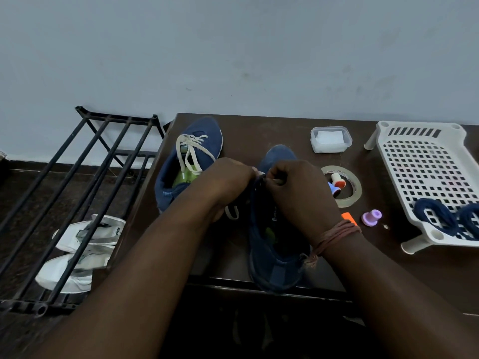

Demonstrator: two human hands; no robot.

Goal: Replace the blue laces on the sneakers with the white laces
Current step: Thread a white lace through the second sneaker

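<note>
hands (261, 182) meeting over sneaker (277, 244) — heel overhanging table edge (324, 294)

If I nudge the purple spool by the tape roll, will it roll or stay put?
The purple spool seems to lie tilted on its flange, so it would probably roll in a curve, not straight. It looks small and plastic, likely light enough to skid. The orange piece beside it might stop it.

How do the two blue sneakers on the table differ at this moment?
The far sneaker carries a white lace through its front eyelets, ends loose; the near sneaker shows only a short bit of white lace at the hands.
The far sneaker sits untouched; the left hand and right hand work on the near sneaker.
The near sneaker's heel overhangs the table edge; the far sneaker lies fully on it.
Both are blue.
</note>
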